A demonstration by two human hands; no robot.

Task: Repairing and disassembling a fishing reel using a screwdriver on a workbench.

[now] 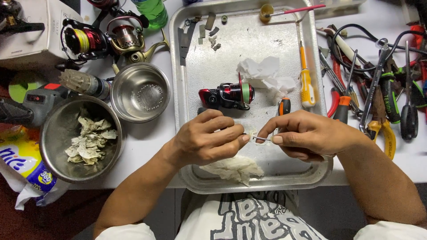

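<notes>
Both your hands pinch one thin metal pin, low in the frame's centre.

Your left hand [207, 142] and right hand [307, 135] each close fingertips on the pin [261, 139] — over the metal tray [231, 66]. Crumpled tissue [231, 169] lies below; a red-black fishing reel [227, 95] sits just above — pliers [382, 102] at right.

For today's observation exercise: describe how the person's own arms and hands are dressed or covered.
Both the left hand and right hand are bare, without gloves; no rings or watch show. The forearms are uncovered; short white sleeves begin near the elbows.
</notes>
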